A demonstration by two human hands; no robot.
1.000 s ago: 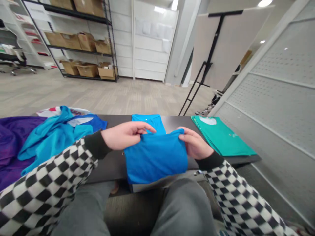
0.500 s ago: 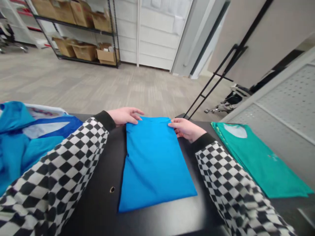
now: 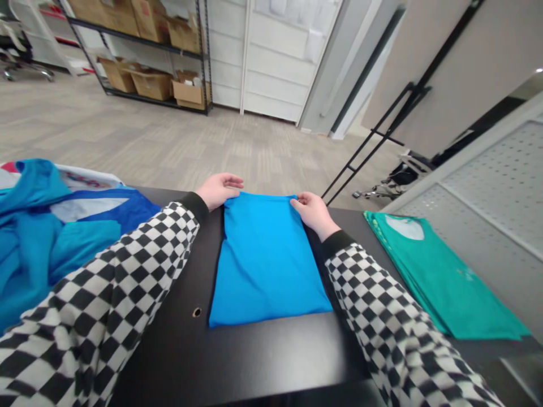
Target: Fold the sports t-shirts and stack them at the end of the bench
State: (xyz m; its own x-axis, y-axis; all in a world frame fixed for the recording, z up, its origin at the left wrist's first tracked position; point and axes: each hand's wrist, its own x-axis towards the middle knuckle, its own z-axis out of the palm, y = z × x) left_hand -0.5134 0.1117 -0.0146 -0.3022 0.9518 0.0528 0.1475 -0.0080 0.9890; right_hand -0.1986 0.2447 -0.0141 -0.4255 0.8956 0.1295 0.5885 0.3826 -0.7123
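A blue T-shirt [image 3: 271, 260], folded into a long rectangle with light creases, lies on the black table [image 3: 263, 367] in front of me. At its far left corner is my left hand [image 3: 219, 189], the thumb and fingers closed on the cloth. My right hand [image 3: 313, 213] pinches the far right corner between thumb and curled fingers. The far edge runs nearly straight between both hands. Whatever is underneath the top layer of fabric is hidden.
On the left, a loose heap of blue clothes [image 3: 29, 243] covers the tabletop. Folded green T-shirts [image 3: 449, 277] are stacked to the right, beside a perforated panel [image 3: 500, 186]. Past the table stand a black-legged board and a shelf with cardboard boxes [image 3: 150, 85].
The blue T-shirt has slid away from me, its near edge now farther up the table. My right hand has taken a higher grip on its corner, and the far edge looks straighter.
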